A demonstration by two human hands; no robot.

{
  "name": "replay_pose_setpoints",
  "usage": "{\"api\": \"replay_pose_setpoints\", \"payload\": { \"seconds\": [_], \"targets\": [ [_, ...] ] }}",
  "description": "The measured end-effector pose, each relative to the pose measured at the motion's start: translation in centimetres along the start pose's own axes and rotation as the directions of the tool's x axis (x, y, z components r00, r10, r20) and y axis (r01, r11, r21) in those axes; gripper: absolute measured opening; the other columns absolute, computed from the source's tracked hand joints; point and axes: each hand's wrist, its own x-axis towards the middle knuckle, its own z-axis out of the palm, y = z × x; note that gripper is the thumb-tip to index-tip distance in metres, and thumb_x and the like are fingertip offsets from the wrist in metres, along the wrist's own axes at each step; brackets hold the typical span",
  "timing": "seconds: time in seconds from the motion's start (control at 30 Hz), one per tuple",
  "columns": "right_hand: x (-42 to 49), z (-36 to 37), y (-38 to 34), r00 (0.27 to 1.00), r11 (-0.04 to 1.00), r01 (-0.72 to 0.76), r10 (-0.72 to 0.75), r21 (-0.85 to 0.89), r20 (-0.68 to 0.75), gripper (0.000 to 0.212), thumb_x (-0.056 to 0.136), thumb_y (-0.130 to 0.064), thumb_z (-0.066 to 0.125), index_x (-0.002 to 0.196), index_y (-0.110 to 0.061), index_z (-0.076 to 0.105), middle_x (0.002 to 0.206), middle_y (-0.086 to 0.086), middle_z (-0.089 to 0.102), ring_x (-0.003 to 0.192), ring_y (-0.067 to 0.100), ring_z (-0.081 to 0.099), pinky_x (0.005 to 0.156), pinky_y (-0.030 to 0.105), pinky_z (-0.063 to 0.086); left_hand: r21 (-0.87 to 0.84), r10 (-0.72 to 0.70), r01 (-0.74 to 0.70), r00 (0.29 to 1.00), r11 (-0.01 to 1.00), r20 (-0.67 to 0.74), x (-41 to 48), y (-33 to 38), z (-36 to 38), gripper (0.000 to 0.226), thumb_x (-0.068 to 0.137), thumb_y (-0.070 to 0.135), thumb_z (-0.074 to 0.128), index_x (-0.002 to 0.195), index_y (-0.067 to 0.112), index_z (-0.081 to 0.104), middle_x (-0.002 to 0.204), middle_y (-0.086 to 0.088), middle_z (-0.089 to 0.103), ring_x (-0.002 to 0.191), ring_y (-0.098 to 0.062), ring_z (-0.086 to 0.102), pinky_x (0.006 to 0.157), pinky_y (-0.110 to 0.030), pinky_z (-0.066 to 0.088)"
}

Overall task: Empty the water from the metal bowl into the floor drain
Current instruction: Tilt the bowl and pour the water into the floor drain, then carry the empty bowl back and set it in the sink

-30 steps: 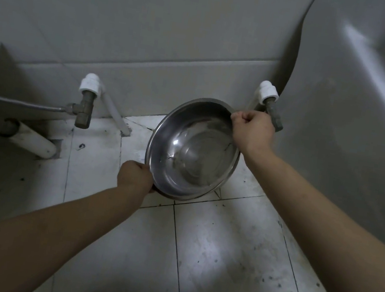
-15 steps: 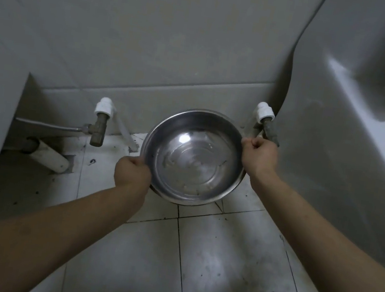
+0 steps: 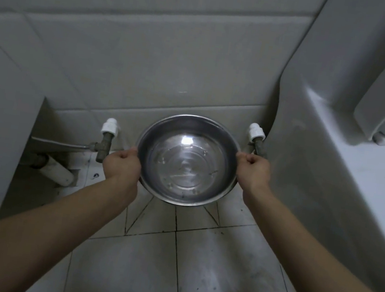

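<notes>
I hold a round metal bowl (image 3: 187, 160) level above the tiled floor, close to the back wall. Its shiny inside faces up at me and shows only a few droplets or a thin film of water. My left hand (image 3: 122, 164) grips the rim on the left side. My right hand (image 3: 252, 170) grips the rim on the right side. The floor drain is not visible; the bowl hides the floor right beneath it, where diagonal tile cuts (image 3: 141, 213) converge.
A valve with a white cap and a hose (image 3: 106, 138) stands at the wall on the left, above a white pipe (image 3: 57, 172). A second white-capped valve (image 3: 255, 135) is behind my right hand. A large white fixture (image 3: 335, 154) fills the right side.
The bowl has gone from tilted toward the left to level, and it sits higher and more centred between my hands. My view has tipped up along the wall.
</notes>
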Motion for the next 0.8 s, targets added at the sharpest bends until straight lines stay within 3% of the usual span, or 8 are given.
{"api": "replay_pose_setpoints", "payload": {
  "seconds": [0.13, 0.23, 0.3, 0.37, 0.47, 0.53, 0.67, 0.8],
  "targets": [
    [-0.6, -0.8, -0.9, 1.0, 0.998, -0.011, 0.01, 0.055, 0.016, 0.024, 0.097, -0.025, 0.064, 0.079, -0.011, 0.069, 0.076, 0.005, 0.066, 0.081, 0.021, 0.06, 0.081, 0.037, 0.051, -0.05, 0.007, -0.006, 1.0, 0.999, 0.015, -0.3, 1.4, -0.2, 0.03, 0.092, 0.021, 0.066, 0.065, 0.013, 0.055, 0.063, -0.004, 0.052, 0.062, -0.018, 0.049, 0.075, -0.037, 0.05],
    [-1.1, -1.6, -2.2, 1.0, 0.993, -0.021, 0.021, 0.116, -0.003, 0.018, 0.098, -0.025, 0.064, 0.086, -0.014, 0.072, 0.085, 0.007, 0.068, 0.082, 0.02, 0.061, 0.081, 0.033, 0.05, -0.112, 0.029, -0.024, 0.999, 0.993, 0.04, -1.0, 3.2, -0.2, 0.018, 0.09, 0.021, 0.069, 0.077, 0.009, 0.065, 0.07, -0.006, 0.058, 0.071, -0.022, 0.054, 0.079, -0.037, 0.052],
    [-1.6, -2.1, -3.0, 1.0, 0.987, -0.017, 0.02, 0.159, -0.016, 0.025, 0.098, -0.023, 0.064, 0.074, -0.014, 0.066, 0.075, 0.004, 0.063, 0.072, 0.017, 0.055, 0.074, 0.031, 0.048, -0.185, 0.033, -0.019, 0.997, 0.983, 0.074, -1.3, 4.3, -0.4, 0.028, 0.088, 0.017, 0.071, 0.113, 0.003, 0.069, 0.092, -0.004, 0.068, 0.084, -0.022, 0.061, 0.087, -0.038, 0.055],
    [-2.4, -2.5, -3.8, 1.0, 0.981, -0.012, 0.014, 0.193, -0.013, 0.03, 0.099, -0.021, 0.063, 0.07, -0.012, 0.062, 0.07, 0.003, 0.06, 0.068, 0.016, 0.053, 0.071, 0.03, 0.046, -0.22, 0.041, -0.017, 0.993, 0.975, 0.107, -1.6, 5.4, -0.7, 0.043, 0.088, 0.016, 0.071, 0.127, -0.001, 0.061, 0.131, -0.001, 0.064, 0.084, -0.017, 0.065, 0.076, -0.031, 0.058],
    [-3.7, -3.2, -4.7, 1.0, 0.975, -0.018, 0.02, 0.221, -0.009, 0.027, 0.1, -0.021, 0.061, 0.076, -0.011, 0.065, 0.077, 0.005, 0.064, 0.072, 0.015, 0.057, 0.078, 0.033, 0.048, -0.207, 0.047, -0.027, 0.994, 0.978, 0.096, -1.8, 6.5, -0.9, 0.01, 0.088, 0.013, 0.071, 0.08, 0.007, 0.069, 0.149, -0.009, 0.051, 0.068, -0.013, 0.064, 0.047, -0.018, 0.052],
    [-4.6, -3.7, -5.5, 0.999, 0.972, -0.032, 0.034, 0.234, -0.005, 0.026, 0.101, -0.021, 0.061, 0.077, -0.012, 0.065, 0.08, 0.005, 0.065, 0.076, 0.016, 0.059, 0.08, 0.034, 0.049, -0.217, 0.051, -0.033, 0.996, 0.976, 0.079, -2.3, 7.2, -1.1, 0.022, 0.088, 0.014, 0.072, 0.067, 0.011, 0.065, 0.147, -0.014, 0.054, 0.075, -0.016, 0.066, 0.043, -0.016, 0.05],
    [-7.0, -4.7, -7.8, 0.997, 0.97, -0.05, 0.062, 0.236, -0.046, 0.021, 0.1, -0.018, 0.062, 0.087, -0.005, 0.071, 0.081, 0.009, 0.067, 0.078, 0.019, 0.061, 0.078, 0.034, 0.052, -0.246, 0.022, -0.008, 0.998, 0.969, 0.055, -5.2, 9.3, -2.6, 0.021, 0.09, 0.019, 0.072, 0.069, 0.015, 0.067, 0.141, -0.015, 0.059, 0.112, -0.024, 0.066, 0.091, -0.037, 0.059],
    [-9.7, -7.0, -10.4, 0.993, 0.982, -0.078, 0.091, 0.171, -0.072, 0.026, 0.1, -0.024, 0.061, 0.093, -0.001, 0.073, 0.08, 0.011, 0.068, 0.081, 0.023, 0.063, 0.082, 0.041, 0.055, -0.178, -0.02, 0.031, 0.998, 0.984, 0.066, -8.5, 12.9, -4.0, 0.014, 0.09, 0.016, 0.071, 0.077, 0.011, 0.071, 0.118, -0.015, 0.072, 0.103, -0.025, 0.068, 0.095, -0.042, 0.056]
  ]
}}
